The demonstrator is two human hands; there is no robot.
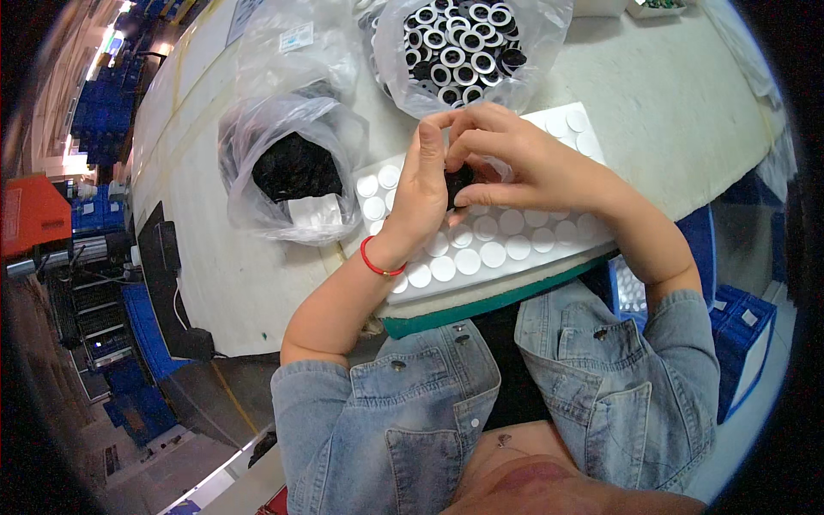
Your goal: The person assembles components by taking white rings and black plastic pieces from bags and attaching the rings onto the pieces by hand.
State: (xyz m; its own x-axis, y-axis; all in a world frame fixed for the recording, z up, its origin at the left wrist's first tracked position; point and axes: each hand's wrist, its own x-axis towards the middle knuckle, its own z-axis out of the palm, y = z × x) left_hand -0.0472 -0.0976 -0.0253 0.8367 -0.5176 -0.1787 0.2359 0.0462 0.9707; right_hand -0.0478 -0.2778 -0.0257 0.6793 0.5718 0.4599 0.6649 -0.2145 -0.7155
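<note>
Both hands meet over a white board [468,276] set with rows of round white discs. Between them is a small black piece [458,186], partly covered by fingers, so its exact kind does not show. My right hand [525,163] curls round it, with thumb and fingers closed on the piece. My left hand [419,190] is cupped against its left side, thumb pointing up and the other fingers mostly hidden behind. Beyond the hands, a clear plastic bag [548,39] holds many black-and-white rings [452,57].
Left of the board, another clear bag [243,190] contains a mass of small black parts [296,167] and a white label. The pale tabletop [202,283] has a green front edge [481,305]. Blue crates [740,343] stand low at the right. An open box [657,9] sits at the back.
</note>
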